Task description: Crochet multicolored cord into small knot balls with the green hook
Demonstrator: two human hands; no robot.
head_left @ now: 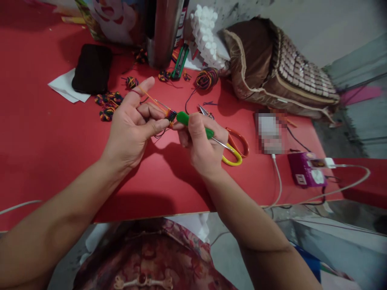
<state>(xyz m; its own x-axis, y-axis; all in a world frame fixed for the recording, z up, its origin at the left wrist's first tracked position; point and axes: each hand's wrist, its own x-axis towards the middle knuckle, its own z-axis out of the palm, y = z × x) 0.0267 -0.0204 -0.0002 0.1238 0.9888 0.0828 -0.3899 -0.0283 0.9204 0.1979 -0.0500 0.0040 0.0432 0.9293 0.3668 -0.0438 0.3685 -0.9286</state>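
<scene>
My left hand (130, 125) pinches a small multicoloured crochet piece (171, 116) between thumb and fingers. Orange yarn (154, 99) runs taut from it over my raised left index finger. In my right hand (204, 147) is a crochet hook (183, 118) with a green handle; its metal tip passes through the loops of the piece. Partly hidden behind my right hand lie scissors (234, 158) with one yellow and one orange handle. Beyond my hands sits a ball of multicoloured yarn (207, 78). Left of my left hand are crocheted flower-like pieces (109, 102).
On the red table (133, 189) stand a metal cylinder (161, 36) and a green cutter (180, 62) at the back. A brown cushion (272, 60) occupies the back right. A purple box (305, 169) with a charging cable is near the right edge. A dark pouch (92, 68) lies left.
</scene>
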